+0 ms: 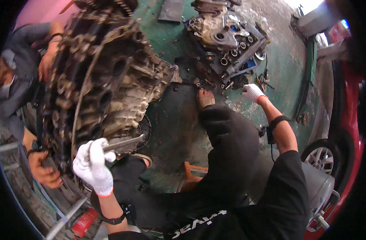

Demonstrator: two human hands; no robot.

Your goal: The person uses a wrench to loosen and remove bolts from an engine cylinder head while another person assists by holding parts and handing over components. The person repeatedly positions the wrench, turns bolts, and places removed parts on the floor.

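My left hand (94, 164), in a white knit glove, grips a long silver wrench (125, 143). The wrench's far end points right, in front of the lower part of a large, dirty engine block (123, 80). Whether it touches the block, I cannot tell. My right hand (253, 92), gloved the same way, is out to the right above the green floor, near small loose metal parts (229, 85). Its fingers are curled in; anything inside them is hidden or too small to name.
A co-worker's bare hands (44, 170) (49, 60) are at the block's left side. Ahead lie a metal engine cover (219, 34) and a tray (243, 66) with rings. A red car (349, 100) stands right; a red cylinder (84, 222) lies lower left. My sandalled foot (206, 97) is ahead.
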